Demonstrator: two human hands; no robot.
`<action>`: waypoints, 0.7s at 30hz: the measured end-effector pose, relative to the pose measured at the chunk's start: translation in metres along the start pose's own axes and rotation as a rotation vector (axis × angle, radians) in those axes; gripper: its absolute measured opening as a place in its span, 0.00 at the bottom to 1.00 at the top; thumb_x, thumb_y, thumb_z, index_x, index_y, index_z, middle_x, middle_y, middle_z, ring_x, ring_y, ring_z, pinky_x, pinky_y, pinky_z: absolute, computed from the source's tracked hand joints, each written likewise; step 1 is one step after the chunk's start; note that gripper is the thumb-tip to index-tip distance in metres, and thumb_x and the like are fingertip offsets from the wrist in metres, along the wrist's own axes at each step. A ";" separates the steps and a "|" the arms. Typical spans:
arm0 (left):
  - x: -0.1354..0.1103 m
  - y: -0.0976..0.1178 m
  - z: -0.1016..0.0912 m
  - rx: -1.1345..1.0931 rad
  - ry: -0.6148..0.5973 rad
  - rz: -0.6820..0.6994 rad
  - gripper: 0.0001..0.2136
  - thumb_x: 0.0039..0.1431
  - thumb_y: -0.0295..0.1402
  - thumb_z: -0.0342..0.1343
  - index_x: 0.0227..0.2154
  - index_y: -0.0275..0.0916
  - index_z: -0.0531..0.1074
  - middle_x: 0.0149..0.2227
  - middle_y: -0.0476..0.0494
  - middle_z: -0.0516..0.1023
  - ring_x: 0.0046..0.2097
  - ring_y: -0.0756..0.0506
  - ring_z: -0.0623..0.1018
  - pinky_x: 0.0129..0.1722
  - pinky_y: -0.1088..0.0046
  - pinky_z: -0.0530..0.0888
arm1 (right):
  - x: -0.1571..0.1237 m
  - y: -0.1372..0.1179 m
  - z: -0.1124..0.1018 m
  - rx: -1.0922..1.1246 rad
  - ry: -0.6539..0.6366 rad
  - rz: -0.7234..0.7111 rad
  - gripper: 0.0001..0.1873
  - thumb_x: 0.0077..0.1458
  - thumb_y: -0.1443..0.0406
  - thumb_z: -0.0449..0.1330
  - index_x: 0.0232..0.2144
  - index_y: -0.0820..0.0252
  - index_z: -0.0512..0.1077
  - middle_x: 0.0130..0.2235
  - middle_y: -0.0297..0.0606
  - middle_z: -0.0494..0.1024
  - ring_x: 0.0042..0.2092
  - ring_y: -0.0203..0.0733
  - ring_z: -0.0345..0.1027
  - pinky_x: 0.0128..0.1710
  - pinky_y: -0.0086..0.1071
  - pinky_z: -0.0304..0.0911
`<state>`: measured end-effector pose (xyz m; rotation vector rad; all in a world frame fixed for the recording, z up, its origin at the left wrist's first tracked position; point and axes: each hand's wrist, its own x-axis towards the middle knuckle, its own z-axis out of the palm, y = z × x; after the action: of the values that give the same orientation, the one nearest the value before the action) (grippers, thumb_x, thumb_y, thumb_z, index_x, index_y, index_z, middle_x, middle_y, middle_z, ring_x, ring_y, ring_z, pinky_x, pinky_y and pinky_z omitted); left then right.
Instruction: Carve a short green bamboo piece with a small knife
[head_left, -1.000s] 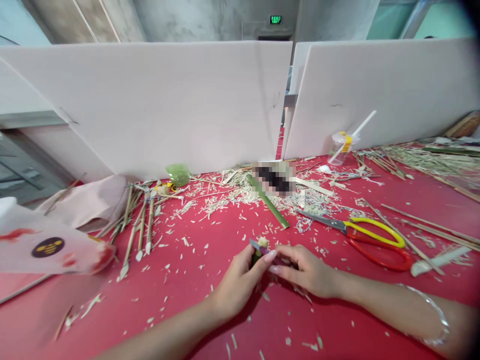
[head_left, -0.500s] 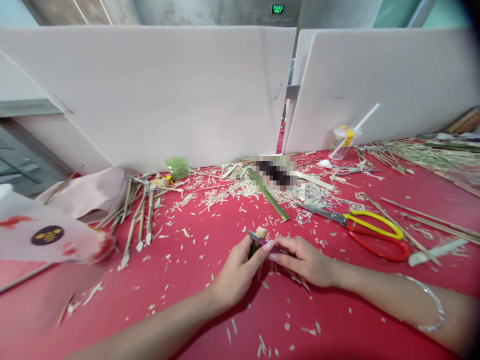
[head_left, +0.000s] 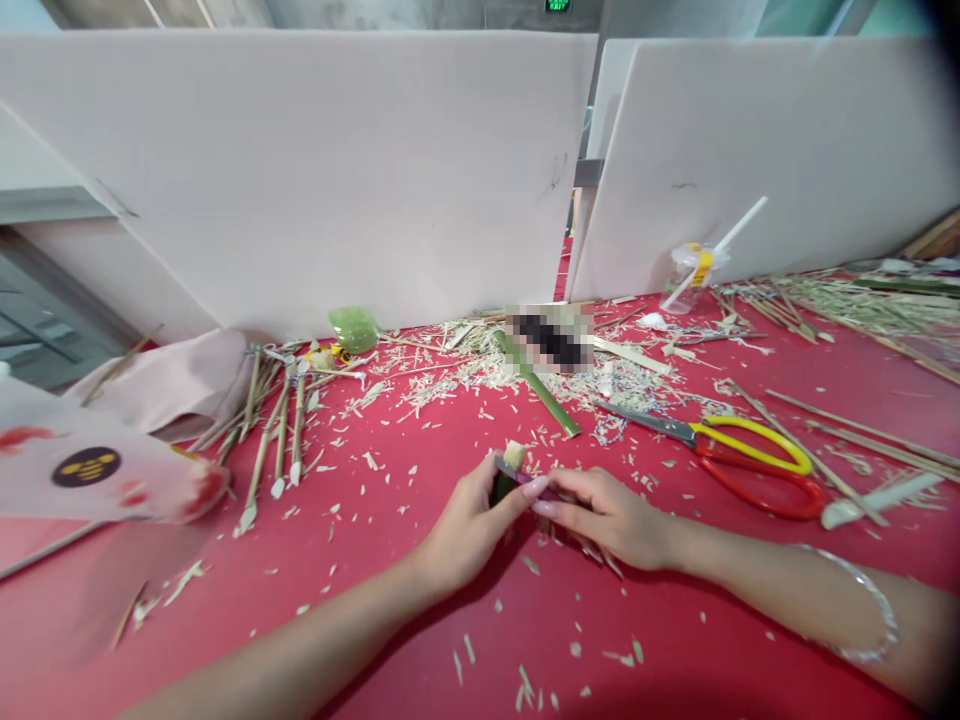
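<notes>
- Fingers [head_left: 517,487] of the left hand [head_left: 469,530] were curled closed around a short bamboo piece [head_left: 505,480], which was held just above the worktable.
- Fingers [head_left: 577,490] of the right hand [head_left: 611,518] were pinched on a small purple-handled knife [head_left: 536,492], its blade set against that piece.
- A pale cut tip had been bared on the piece, while green rind was left below it; the rest was hidden by the fingers.
- Bamboo shavings [head_left: 450,385] were strewn over the red worktable [head_left: 360,650].
- Pointed bamboo sticks [head_left: 281,450], seemingly already shaped, were heaped to the left.
- Yellow-and-red-handled scissors [head_left: 750,447] were left lying to the right.
</notes>
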<state>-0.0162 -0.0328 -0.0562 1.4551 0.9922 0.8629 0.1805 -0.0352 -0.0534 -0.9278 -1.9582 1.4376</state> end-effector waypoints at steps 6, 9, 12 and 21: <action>0.001 -0.003 0.002 -0.062 -0.049 -0.022 0.15 0.60 0.45 0.57 0.32 0.38 0.64 0.31 0.50 0.63 0.36 0.49 0.66 0.38 0.72 0.66 | 0.001 -0.003 0.000 -0.042 0.006 0.009 0.15 0.65 0.55 0.54 0.34 0.61 0.67 0.22 0.26 0.63 0.23 0.29 0.56 0.23 0.24 0.51; 0.001 -0.003 0.002 -0.079 -0.042 -0.044 0.15 0.60 0.45 0.57 0.32 0.38 0.63 0.31 0.50 0.63 0.35 0.49 0.65 0.37 0.73 0.66 | 0.001 -0.003 0.001 -0.034 0.001 0.020 0.15 0.65 0.55 0.53 0.33 0.61 0.66 0.21 0.25 0.63 0.22 0.29 0.56 0.23 0.24 0.51; 0.001 -0.002 0.004 -0.100 -0.035 -0.061 0.15 0.60 0.45 0.58 0.32 0.38 0.63 0.30 0.50 0.63 0.34 0.50 0.65 0.35 0.73 0.65 | 0.001 -0.002 0.001 -0.042 0.002 0.020 0.14 0.65 0.55 0.54 0.34 0.61 0.66 0.21 0.25 0.63 0.22 0.29 0.56 0.23 0.24 0.51; 0.001 -0.004 0.002 -0.061 -0.035 -0.046 0.15 0.60 0.45 0.58 0.31 0.38 0.64 0.28 0.51 0.64 0.32 0.50 0.65 0.33 0.74 0.64 | 0.000 -0.002 0.000 -0.074 0.009 0.009 0.14 0.65 0.56 0.53 0.35 0.61 0.67 0.23 0.26 0.64 0.24 0.29 0.56 0.23 0.24 0.51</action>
<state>-0.0144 -0.0324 -0.0607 1.3859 0.9616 0.8249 0.1799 -0.0354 -0.0514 -0.9751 -2.0148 1.3712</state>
